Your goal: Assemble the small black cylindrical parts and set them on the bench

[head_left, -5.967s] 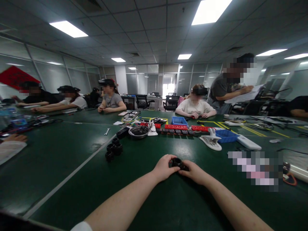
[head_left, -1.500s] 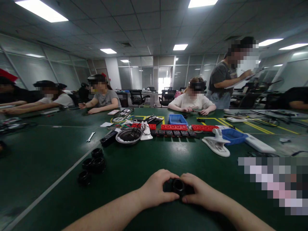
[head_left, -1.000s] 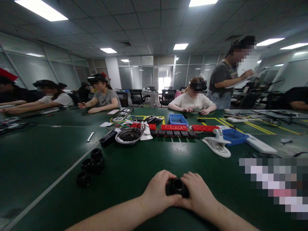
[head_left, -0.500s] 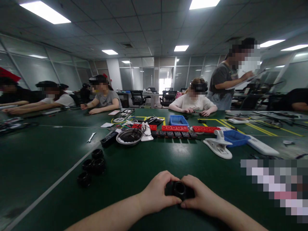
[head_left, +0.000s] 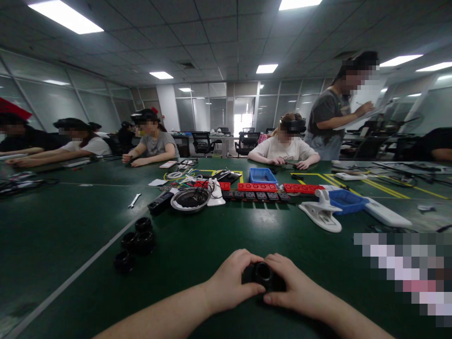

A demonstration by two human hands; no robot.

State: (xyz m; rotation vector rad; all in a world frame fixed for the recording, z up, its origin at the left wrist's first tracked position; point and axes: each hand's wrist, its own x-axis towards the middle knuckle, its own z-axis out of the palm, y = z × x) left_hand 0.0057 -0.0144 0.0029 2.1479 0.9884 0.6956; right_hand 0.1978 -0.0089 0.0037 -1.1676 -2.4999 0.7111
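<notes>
Close in front of me a black, round, hollow part point(head_left: 263, 273) sits between my two hands, its round opening facing up and toward me. My left hand point(head_left: 235, 280) curves around its left side, with the forefinger at the back and the thumb at the front. On the other side my right hand point(head_left: 289, 287) closes in the same way, its fingertips nearly meeting those of the left. My palms and part of the black piece's right side are in shadow. Several similar black hollow parts point(head_left: 144, 241) stand grouped on the green table point(head_left: 197, 249) to the left.
Farther off lie a wrench point(head_left: 134, 201), a round metal dish point(head_left: 189, 210), red socket strips point(head_left: 257, 188), blue trays point(head_left: 262, 175) and a white clip base point(head_left: 321, 217). Several people sit around the table; one person point(head_left: 330, 113) stands at the back right.
The black part has turned between my fingers; its wider dark side at the left no longer shows. My hands have stayed almost in place.
</notes>
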